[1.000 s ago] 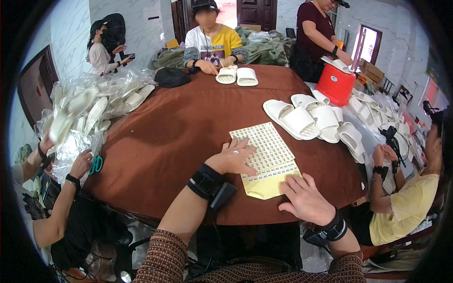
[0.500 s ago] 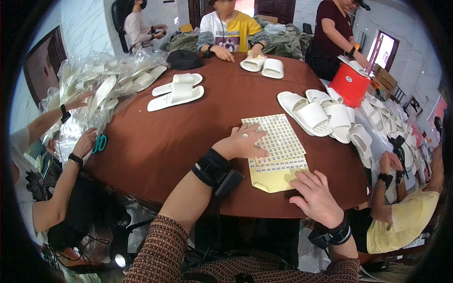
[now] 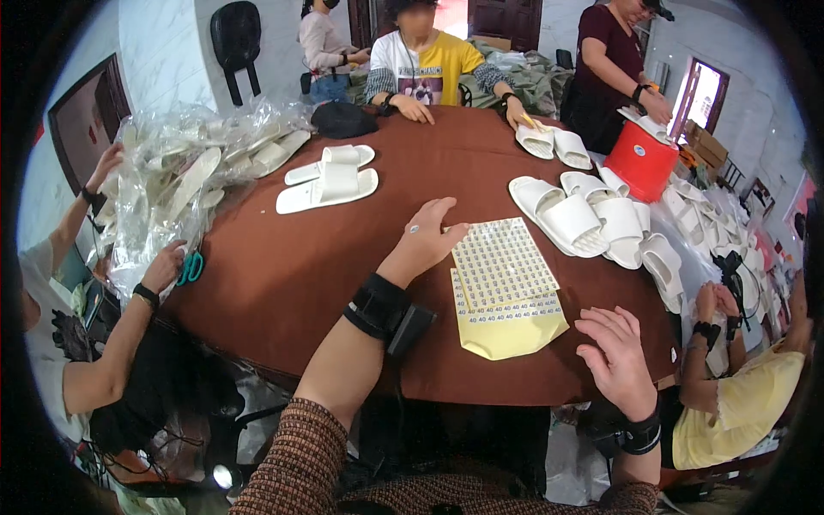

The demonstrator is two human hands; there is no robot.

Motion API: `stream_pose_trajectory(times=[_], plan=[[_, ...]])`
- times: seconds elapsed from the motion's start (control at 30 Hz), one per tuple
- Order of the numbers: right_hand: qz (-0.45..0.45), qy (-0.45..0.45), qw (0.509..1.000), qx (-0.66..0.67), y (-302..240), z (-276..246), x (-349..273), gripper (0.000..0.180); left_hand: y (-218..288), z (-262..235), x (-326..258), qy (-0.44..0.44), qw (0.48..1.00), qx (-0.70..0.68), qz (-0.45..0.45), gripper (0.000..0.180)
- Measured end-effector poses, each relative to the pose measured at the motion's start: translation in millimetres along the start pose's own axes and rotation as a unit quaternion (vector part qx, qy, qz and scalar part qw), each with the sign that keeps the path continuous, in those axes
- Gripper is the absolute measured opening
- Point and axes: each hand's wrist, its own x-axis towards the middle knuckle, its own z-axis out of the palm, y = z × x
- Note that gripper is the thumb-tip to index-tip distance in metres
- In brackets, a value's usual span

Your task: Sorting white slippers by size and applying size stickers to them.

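Observation:
Two overlapping sticker sheets lie on the brown-covered table in front of me. The upper sheet (image 3: 506,264) carries rows of small printed labels, and the lower yellow sheet (image 3: 511,336) shows printed labels and a bare yellow strip at its near end. My left hand (image 3: 425,243) is open beside the upper sheet's far left corner, its thumb nearest that corner. A small round sticker (image 3: 414,229) is on the back of that hand. To the right of the lower sheet, my right hand (image 3: 620,356) is open, fingers spread and slightly bent, holding nothing.
A white slipper pair (image 3: 330,182) rests at left; several white slippers (image 3: 592,219) pile up at right near a red bucket (image 3: 639,159). Across the table, a co-worker's hand touches another slipper pair (image 3: 556,144). Bagged slippers (image 3: 184,176) and teal scissors (image 3: 190,268) are left.
Both my hands have come off the sheets, the left moving leftward and away, the right rightward. The far slipper pair has shifted right with the co-worker's hand. A person at the back has stood up.

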Motion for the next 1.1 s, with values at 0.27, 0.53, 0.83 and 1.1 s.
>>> stream_pose_trajectory(times=[0.27, 0.53, 0.83, 1.1], plan=[[-0.083, 0.147, 0.977, 0.132, -62.6, -71.8, 17.3, 0.025, -13.0, 0.1, -0.2, 0.023, 0.999, -0.025, -0.027, 0.048], [-0.171, 0.056, 0.956, 0.230, -121.8, -122.1, 29.7, 0.030, -21.5, 1.1, 5.9, -0.008, 0.996, -0.053, -0.067, 0.050], [-0.160, 0.086, 0.953, 0.242, -108.1, -109.7, 4.0, 0.022, 6.5, 4.7, 10.2, -0.022, 0.992, -0.083, -0.089, 0.053], [-0.234, 0.115, 0.932, 0.252, -91.2, -108.1, 1.5, 0.015, -13.1, 1.8, 3.0, -0.034, 0.993, -0.066, -0.089, 0.053]])
